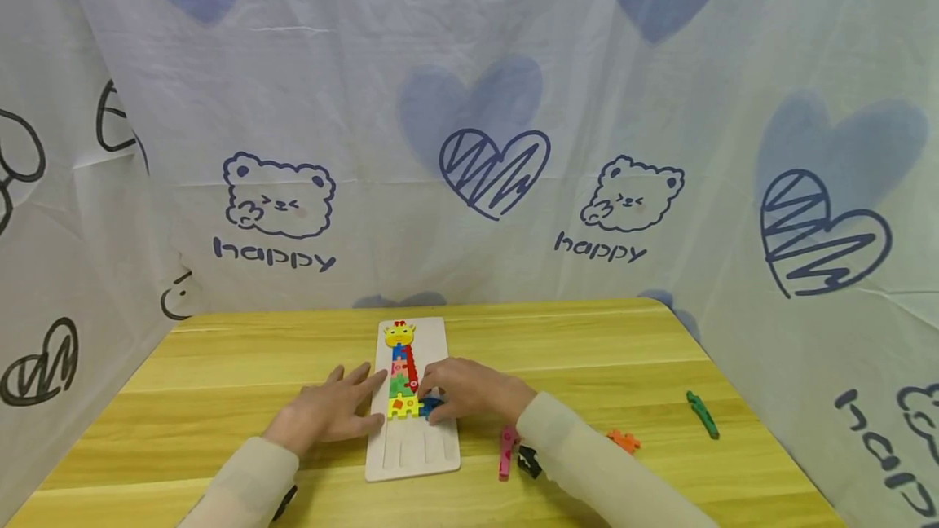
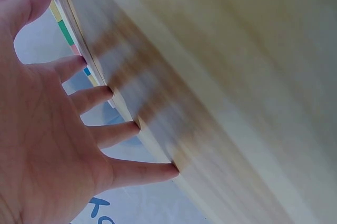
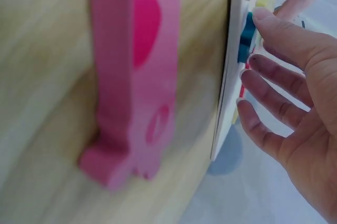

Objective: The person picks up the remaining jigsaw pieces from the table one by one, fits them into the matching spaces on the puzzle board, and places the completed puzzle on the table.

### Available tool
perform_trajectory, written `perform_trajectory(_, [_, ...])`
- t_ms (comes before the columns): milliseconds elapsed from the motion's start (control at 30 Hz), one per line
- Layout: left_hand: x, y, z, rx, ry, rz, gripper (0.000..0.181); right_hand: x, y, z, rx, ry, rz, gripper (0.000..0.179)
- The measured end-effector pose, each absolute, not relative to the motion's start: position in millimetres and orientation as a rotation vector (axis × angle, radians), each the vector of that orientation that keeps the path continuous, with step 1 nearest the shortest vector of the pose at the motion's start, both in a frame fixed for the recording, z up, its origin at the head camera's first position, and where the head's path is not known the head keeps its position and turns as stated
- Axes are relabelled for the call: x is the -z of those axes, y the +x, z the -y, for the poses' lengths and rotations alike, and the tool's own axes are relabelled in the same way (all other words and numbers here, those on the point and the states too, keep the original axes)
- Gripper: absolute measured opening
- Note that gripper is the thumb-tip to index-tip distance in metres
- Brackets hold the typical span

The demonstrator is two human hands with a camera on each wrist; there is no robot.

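Observation:
A white puzzle board [image 1: 414, 463] lies on the table with a giraffe puzzle partly laid in it: a yellow head [image 1: 399, 335], a neck of blue, pink and green pieces, a red strip [image 1: 411, 369] beside it and a yellow piece [image 1: 403, 407] lower down. My right hand [image 1: 469, 388] pinches a dark blue puzzle piece [image 3: 246, 38] between thumb and fingertips, at the right of the yellow piece. Spread out, my left hand [image 1: 330, 410] has its fingers at the board's left edge; in the left wrist view, the hand [image 2: 58, 129] shows straight fingers and an uncovered palm.
Right of the board lie a pink piece [image 1: 506, 453], a black piece [image 1: 528, 461], an orange piece [image 1: 623, 441] and a green piece [image 1: 703, 414]. Another black piece [image 1: 284, 502] shows beside the left sleeve. A printed cloth [image 1: 381, 251] hangs behind the wooden table [image 1: 572, 349].

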State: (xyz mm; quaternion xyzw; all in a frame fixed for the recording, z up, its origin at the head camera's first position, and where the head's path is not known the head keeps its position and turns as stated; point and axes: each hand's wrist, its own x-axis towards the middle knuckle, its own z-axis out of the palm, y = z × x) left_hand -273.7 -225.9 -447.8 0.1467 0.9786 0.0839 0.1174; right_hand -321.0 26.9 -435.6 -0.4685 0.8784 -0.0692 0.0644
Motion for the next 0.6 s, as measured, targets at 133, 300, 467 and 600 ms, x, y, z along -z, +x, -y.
perform_trajectory(133, [448,-273,226,-0.250,0.421,-2.865,0.079,431,-319,-36,0.225,-1.359,-2.678,0.035])
perform_trajectory(300, [447,-273,225,-0.253,0.421,-2.865,0.078,423,-313,-47,0.207,-1.367,-2.714,0.034])
perform_trajectory(467, [447,-272,225,-0.256,0.426,-2.864,0.078,417,-305,-58,0.163,-1.363,-2.737,0.035])
perform_trajectory(600, [448,-272,226,-0.255,0.431,-2.866,0.078,415,-297,-69,0.100,-1.373,-2.752,0.035])
